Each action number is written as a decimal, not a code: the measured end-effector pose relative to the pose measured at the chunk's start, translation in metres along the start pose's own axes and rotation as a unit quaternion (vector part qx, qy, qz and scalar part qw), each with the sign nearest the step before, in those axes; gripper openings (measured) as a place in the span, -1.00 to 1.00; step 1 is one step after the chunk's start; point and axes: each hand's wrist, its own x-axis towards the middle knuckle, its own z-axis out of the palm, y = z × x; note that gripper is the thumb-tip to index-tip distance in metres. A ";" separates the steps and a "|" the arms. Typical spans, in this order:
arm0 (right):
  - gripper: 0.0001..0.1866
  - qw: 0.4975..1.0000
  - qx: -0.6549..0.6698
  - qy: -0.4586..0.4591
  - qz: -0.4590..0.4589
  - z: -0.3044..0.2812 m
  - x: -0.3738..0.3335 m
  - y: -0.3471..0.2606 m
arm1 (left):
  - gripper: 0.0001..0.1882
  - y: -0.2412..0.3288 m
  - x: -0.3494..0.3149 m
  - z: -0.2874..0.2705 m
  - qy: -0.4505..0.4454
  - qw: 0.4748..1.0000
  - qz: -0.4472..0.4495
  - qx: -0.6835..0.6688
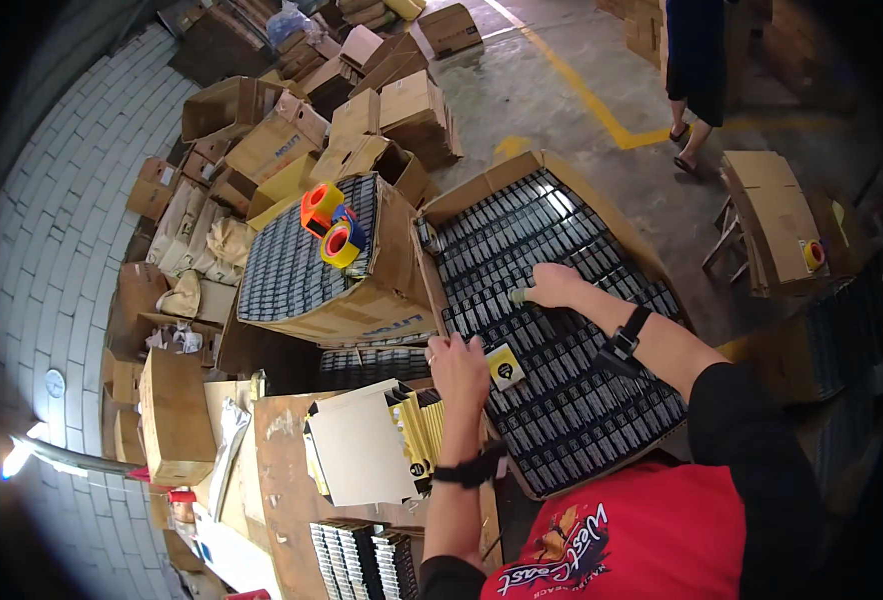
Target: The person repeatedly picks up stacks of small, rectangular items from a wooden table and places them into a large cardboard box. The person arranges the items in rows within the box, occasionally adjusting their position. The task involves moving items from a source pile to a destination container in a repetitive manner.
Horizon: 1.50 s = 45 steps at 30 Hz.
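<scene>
My left hand (459, 372) is closed over the near left edge of a large open carton (610, 205), its fingers curled. A small yellow, white and black card (505, 367) sticks out at its right side and seems held by it; the exact grip is hidden. Over the middle of the carton, my right hand (559, 286) pinches a small pale greenish piece (519, 295), too small to name. Beneath both hands, rows of small dark packs with clear fronts (587, 385) fill the carton.
A second full carton (362, 310) stands to the left, with tape rolls (340, 243) on top. Yellow cards (424, 425) and a white board (357, 445) lie on the wooden table (287, 490). Cardboard boxes (272, 140) pile up behind. Another person (695, 70) stands far right.
</scene>
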 end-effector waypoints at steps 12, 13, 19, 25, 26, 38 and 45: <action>-0.32 0.999 0.027 -0.015 -0.014 0.003 0.000 0.003 | -0.61 0.041 0.038 0.027 -0.074 0.977 -0.152 0.127; -0.34 0.999 0.032 -0.015 -0.020 0.004 0.001 0.004 | -0.58 0.035 0.046 0.030 -0.040 0.977 -0.192 0.086; -0.44 0.993 0.096 0.057 -0.046 -0.011 -0.014 -0.005 | -0.52 0.007 0.038 0.054 0.138 0.957 -0.152 -0.202; -0.53 0.912 0.206 0.279 -0.218 -0.026 -0.036 -0.038 | -0.58 0.028 0.019 -0.013 0.274 0.790 -0.056 -0.546; -0.55 0.895 0.192 0.317 -0.248 -0.027 -0.046 -0.053 | -0.59 0.025 0.011 -0.031 0.297 0.776 -0.050 -0.555; -0.44 0.879 0.089 -0.224 -0.412 0.186 -0.227 -0.245 | -0.75 -0.214 -0.346 -0.061 0.447 0.730 -0.433 -0.283; -0.63 0.765 0.004 -0.489 -0.419 0.421 -0.306 -0.241 | -0.76 -0.255 -0.551 -0.018 0.385 0.484 -0.650 -0.441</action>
